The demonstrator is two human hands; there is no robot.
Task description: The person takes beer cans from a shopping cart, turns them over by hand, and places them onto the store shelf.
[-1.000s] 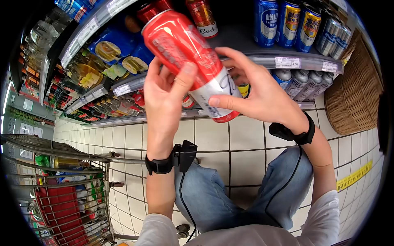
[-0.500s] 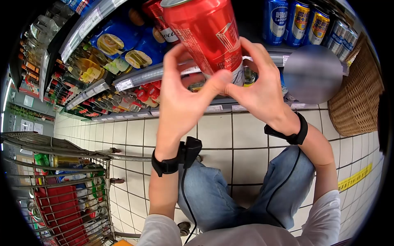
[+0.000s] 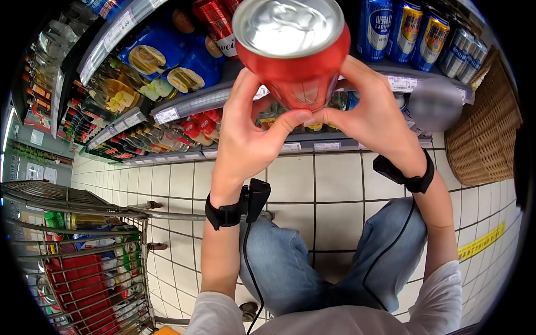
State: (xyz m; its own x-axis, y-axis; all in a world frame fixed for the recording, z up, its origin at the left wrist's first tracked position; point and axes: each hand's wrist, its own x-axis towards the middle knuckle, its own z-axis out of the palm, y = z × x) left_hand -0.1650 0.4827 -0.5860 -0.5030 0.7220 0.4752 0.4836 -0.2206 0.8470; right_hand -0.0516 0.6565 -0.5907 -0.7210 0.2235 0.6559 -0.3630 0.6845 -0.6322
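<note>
In the head view we see both hands wrapped around one red metal can with a silver ring-pull lid. The left hand curves about its left side and the right hand about its right; the thumbs come together in front of it, low on the near side. The can is raised between the hands, lid tilted toward us, with the floor of pale square tiles below them.

Beyond the left hand, just beside the can, we see a red-and-white metal can on the shelf. Beyond the right hand stand a blue metal can with white lettering and blue-and-gold metal cans. Farther right of that hand is a brown woven wicker basket. Well to the left of and below the left hand, we have a grey metal wire cart loaded with packages.
</note>
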